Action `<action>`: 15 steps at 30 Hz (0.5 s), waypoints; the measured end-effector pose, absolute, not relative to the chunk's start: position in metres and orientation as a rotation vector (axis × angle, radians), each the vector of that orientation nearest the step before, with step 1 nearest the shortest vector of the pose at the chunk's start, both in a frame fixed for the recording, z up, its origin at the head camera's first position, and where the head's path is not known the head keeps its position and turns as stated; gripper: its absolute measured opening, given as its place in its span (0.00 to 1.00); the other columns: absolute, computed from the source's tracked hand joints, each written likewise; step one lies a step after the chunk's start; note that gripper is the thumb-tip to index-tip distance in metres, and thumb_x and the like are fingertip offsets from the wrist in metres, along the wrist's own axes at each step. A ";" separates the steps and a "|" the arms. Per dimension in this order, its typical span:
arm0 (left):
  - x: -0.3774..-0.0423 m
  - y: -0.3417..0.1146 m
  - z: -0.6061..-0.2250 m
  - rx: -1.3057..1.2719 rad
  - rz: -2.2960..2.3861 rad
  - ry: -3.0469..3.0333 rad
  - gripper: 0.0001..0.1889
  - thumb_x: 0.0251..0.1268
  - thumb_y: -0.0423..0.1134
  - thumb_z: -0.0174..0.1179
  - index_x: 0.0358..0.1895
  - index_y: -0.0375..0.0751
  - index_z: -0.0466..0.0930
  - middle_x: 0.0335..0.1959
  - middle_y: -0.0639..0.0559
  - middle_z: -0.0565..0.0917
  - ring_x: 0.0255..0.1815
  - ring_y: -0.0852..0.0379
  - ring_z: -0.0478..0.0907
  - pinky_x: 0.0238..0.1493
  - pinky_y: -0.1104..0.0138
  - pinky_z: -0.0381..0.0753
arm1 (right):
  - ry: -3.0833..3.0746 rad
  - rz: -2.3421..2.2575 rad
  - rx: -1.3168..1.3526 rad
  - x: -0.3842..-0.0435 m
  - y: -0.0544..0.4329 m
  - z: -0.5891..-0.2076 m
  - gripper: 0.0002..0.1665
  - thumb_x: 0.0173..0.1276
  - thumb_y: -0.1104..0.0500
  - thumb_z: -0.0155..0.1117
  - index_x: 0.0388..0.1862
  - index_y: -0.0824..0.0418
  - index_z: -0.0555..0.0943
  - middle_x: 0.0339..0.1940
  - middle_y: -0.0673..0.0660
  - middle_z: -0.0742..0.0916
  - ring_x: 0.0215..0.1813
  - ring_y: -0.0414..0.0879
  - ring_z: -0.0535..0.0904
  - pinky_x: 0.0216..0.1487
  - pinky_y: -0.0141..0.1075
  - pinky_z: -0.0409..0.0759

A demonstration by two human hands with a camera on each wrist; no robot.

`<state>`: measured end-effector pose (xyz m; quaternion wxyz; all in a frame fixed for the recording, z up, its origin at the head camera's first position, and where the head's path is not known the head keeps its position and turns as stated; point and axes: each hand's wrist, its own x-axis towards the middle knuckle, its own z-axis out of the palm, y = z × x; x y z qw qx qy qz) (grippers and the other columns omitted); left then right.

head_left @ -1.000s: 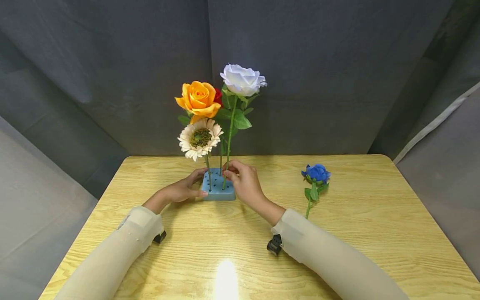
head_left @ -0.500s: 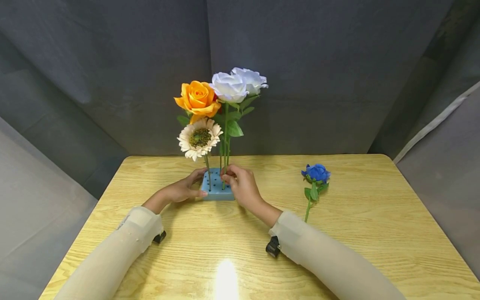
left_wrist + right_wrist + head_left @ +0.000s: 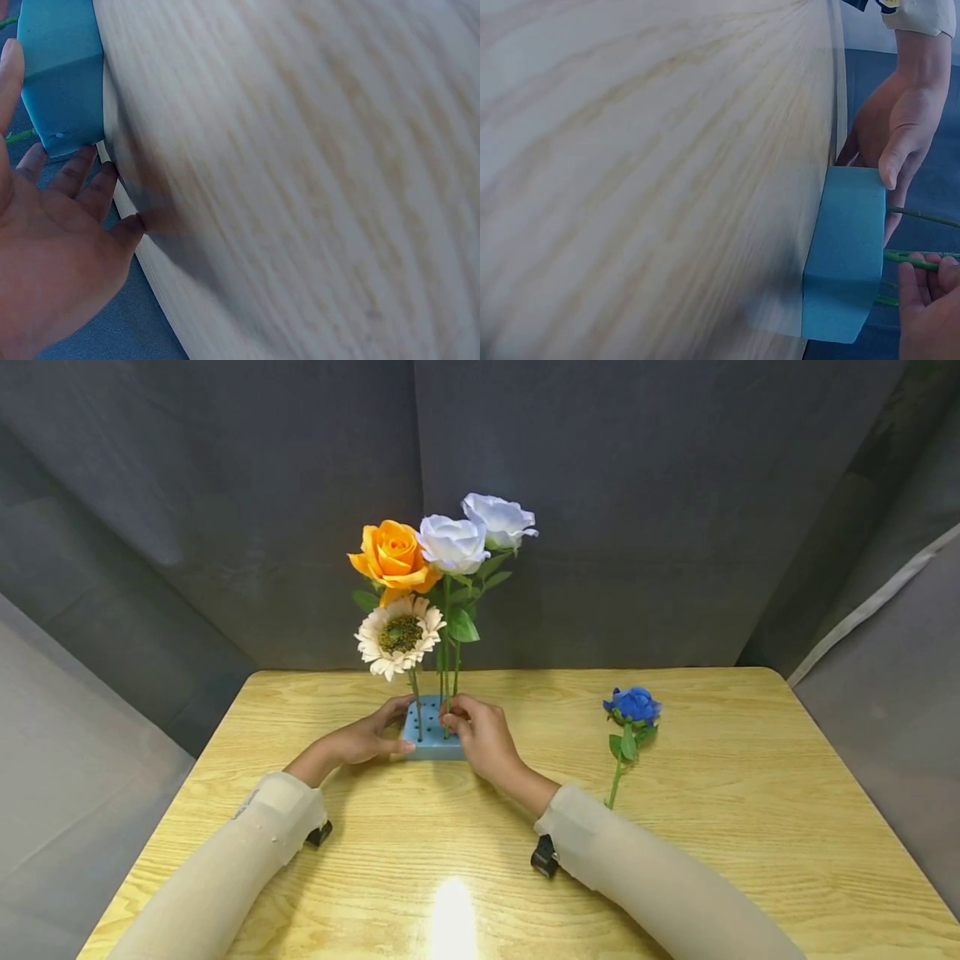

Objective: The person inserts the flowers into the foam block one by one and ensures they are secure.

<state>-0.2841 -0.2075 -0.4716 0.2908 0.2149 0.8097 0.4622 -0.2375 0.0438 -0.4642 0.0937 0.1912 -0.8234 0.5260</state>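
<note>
In the head view, my right hand (image 3: 487, 739) pinches the green stem of the front white rose (image 3: 452, 545) low down, near the top of a light-blue block (image 3: 438, 752) with rows of small holes. The stem stands nearly upright at a hole near the block's front. My left hand (image 3: 363, 742) holds the block's left end, thumb at the front and fingers around the far side; the left wrist view shows fingertips touching the blue block (image 3: 64, 82). Also standing in the block are a second white rose (image 3: 500, 518), an orange rose (image 3: 393, 556) and a cream daisy-like flower (image 3: 400, 635).
A blue rose (image 3: 632, 703) lies on the wooden table (image 3: 720, 793) to the right, its stem end close to the right sleeve (image 3: 637, 868). A dark grey curtain (image 3: 637, 527) hangs behind the table's far edge.
My right hand has moved slightly left with the stem. The front white rose has swung left and lower, uncovering the second white rose behind it. My left hand and the block stay nearly still.
</note>
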 end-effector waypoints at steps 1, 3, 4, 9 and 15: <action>-0.284 -0.207 -0.471 0.572 1.237 2.156 0.48 0.76 0.40 0.63 0.85 0.47 0.36 0.84 0.35 0.45 0.84 0.35 0.40 0.78 0.35 0.44 | -2.442 1.557 0.574 -0.237 0.044 -0.464 0.04 0.75 0.66 0.64 0.43 0.64 0.86 0.36 0.56 0.90 0.37 0.47 0.87 0.36 0.32 0.85; -0.284 -0.207 -0.472 0.567 1.244 2.148 0.48 0.76 0.40 0.63 0.85 0.47 0.36 0.84 0.35 0.45 0.84 0.34 0.40 0.78 0.35 0.44 | -2.446 1.548 0.586 -0.237 0.045 -0.464 0.05 0.75 0.66 0.64 0.43 0.65 0.86 0.36 0.56 0.90 0.37 0.47 0.87 0.37 0.32 0.85; -0.283 -0.207 -0.472 0.563 1.249 2.144 0.48 0.76 0.40 0.63 0.85 0.47 0.36 0.84 0.35 0.45 0.84 0.34 0.40 0.78 0.35 0.44 | -2.451 1.543 0.588 -0.237 0.045 -0.464 0.05 0.75 0.65 0.64 0.43 0.65 0.86 0.36 0.55 0.90 0.37 0.47 0.87 0.37 0.32 0.85; -0.281 -0.205 -0.471 0.550 1.262 2.131 0.48 0.76 0.40 0.63 0.85 0.48 0.36 0.84 0.35 0.45 0.84 0.35 0.39 0.78 0.35 0.43 | -2.481 1.536 0.591 -0.236 0.047 -0.462 0.05 0.76 0.64 0.64 0.44 0.64 0.86 0.37 0.53 0.90 0.38 0.43 0.87 0.37 0.33 0.85; -0.280 -0.204 -0.473 0.547 1.266 2.129 0.48 0.76 0.40 0.63 0.85 0.48 0.36 0.84 0.35 0.45 0.84 0.35 0.39 0.78 0.35 0.43 | -2.503 1.548 0.585 -0.235 0.050 -0.459 0.05 0.76 0.64 0.64 0.44 0.62 0.86 0.37 0.52 0.90 0.40 0.42 0.87 0.39 0.34 0.85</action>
